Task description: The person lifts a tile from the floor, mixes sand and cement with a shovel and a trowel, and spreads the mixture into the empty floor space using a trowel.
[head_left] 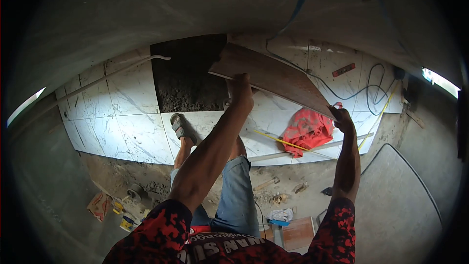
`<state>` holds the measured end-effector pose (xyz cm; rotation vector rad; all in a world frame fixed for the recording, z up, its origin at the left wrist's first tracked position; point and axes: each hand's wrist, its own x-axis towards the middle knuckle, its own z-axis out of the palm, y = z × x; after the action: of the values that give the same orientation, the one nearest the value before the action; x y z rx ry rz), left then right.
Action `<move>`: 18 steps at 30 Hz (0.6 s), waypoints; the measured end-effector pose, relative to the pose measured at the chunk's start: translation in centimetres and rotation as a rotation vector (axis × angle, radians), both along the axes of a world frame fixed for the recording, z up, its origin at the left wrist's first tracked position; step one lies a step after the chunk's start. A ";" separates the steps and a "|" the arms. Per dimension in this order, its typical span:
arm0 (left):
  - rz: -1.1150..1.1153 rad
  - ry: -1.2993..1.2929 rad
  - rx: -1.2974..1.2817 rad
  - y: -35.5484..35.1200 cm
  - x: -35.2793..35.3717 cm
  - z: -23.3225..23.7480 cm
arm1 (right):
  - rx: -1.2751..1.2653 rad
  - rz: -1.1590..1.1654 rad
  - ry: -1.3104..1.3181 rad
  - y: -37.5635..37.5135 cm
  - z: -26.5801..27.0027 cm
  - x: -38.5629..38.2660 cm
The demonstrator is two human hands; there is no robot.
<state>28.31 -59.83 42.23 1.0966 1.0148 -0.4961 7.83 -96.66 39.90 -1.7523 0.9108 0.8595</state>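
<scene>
A large floor tile (278,76), its brownish, dusty back turned up, is held tilted above the tiled floor. My left hand (240,90) grips its near left edge, fingers partly hidden behind it. At the tile's right corner my right hand (343,120) is closed on the edge. Left of the tile is a dark square of bare, crumbly bedding (188,80) among white marbled tiles (129,95). A red cloth (308,129) lies on the floor just below the tile's right half.
A red spirit level (344,70) and a looped cable (373,88) lie at the right. A long pale rod (105,77) reaches toward the bare square. My sandalled foot (181,126) stands at its near edge. A hammer (266,184) and bucket-like container (135,191) lie nearer me.
</scene>
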 end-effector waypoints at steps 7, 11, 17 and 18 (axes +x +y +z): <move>-0.021 0.000 -0.034 -2.9 1.5 1.0 | -0.021 -0.310 0.070 -1.0 2.8 4.5; 0.004 0.018 -0.065 -4.2 3.0 0.1 | -0.030 -0.254 0.007 -4.6 1.8 5.9; 0.035 0.024 -0.142 -5.7 6.1 1.6 | -0.149 -0.075 -0.194 -8.2 2.2 10.2; 0.036 0.022 -0.151 -5.7 6.9 2.1 | -0.161 -0.161 -0.254 -7.4 3.2 11.2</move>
<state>35.19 -65.54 44.32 0.9385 0.9986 -0.5477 18.98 -104.08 43.13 -1.8466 0.9562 0.4572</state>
